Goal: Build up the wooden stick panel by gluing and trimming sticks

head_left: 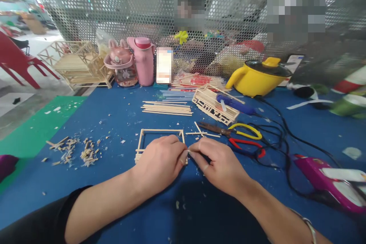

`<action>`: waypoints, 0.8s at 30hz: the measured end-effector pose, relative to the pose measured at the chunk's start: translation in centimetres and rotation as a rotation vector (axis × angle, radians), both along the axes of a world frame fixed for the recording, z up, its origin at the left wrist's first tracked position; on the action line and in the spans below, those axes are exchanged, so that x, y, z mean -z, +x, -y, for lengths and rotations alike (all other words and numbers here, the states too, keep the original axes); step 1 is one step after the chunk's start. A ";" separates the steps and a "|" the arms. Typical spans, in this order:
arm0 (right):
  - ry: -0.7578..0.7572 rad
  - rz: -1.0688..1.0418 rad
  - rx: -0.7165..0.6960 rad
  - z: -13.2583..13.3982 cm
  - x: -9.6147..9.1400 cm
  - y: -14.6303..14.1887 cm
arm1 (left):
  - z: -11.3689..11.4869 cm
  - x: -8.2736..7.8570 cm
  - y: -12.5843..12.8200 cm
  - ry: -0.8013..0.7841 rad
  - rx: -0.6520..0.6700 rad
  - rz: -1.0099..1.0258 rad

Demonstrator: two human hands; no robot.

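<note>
Frame [162, 130] of wooden sticks lies inward from the left edge of the blue table [114, 160]. Left hand [164, 156] covers its near side, right hand [220, 162] at its right; both pinch narrowly, contents indiscernible. Advisable: brace the frame flat, keep corners square.

Craft workshop, wooden sticks [167, 109], pliers [226, 132], wood scraps [89, 154]

Frame [161, 130] on tbl [122, 110], scraps [89, 153] L, pliers [225, 131] R, loose sticks [168, 109] behind.
</note>
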State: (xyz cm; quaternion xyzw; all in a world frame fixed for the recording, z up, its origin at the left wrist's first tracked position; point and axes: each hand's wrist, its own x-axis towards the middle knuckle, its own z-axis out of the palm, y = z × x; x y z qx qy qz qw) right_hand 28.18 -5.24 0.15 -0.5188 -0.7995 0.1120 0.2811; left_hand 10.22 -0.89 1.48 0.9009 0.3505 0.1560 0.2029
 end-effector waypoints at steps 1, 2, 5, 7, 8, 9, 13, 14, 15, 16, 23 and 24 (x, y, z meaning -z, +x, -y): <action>0.040 0.011 -0.003 0.1 0.0 0.1 | 0.1 0.0 0.0 0.019 0.020 0.010; 0.078 0.023 -0.007 0.1 0.1 0.1 | 0.1 0.0 0.0 0.030 0.034 0.019; 0.171 0.055 -0.012 0.4 0.2 0.0 | 0.2 0.1 0.0 0.050 0.052 0.060; 0.208 0.057 -0.007 0.5 0.2 -0.3 | 0.3 0.1 -0.1 0.071 0.069 0.099; 0.213 0.052 -0.014 0.6 0.1 -0.4 | 0.4 0.0 -0.1 0.083 0.078 0.115; 0.215 0.044 -0.020 0.8 -0.1 -0.5 | 0.5 0.0 -0.2 0.100 0.083 0.127; 0.249 -0.079 0.170 1.2 -2.2 1.4 | 0.6 -0.3 -1.1 0.180 0.034 0.154; 0.273 -0.125 0.286 1.3 -3.0 2.5 | 0.5 -0.4 -1.5 0.191 0.010 0.160; 0.310 -0.170 0.390 1.3 -3.8 3.8 | 0.5 -0.4 -1.9 0.196 -0.017 0.165; 0.356 -0.172 0.474 1.3 -4.5 5.1 | 0.4 -0.4 -2.2 0.200 -0.038 0.171; -0.236 0.385 0.514 2.3 -4.7 7.1 | 0.5 -0.4 -3.5 0.183 -0.110 0.255; -0.267 0.427 0.483 2.7 -3.9 6.3 | 0.6 -0.5 -3.6 0.170 -0.114 0.262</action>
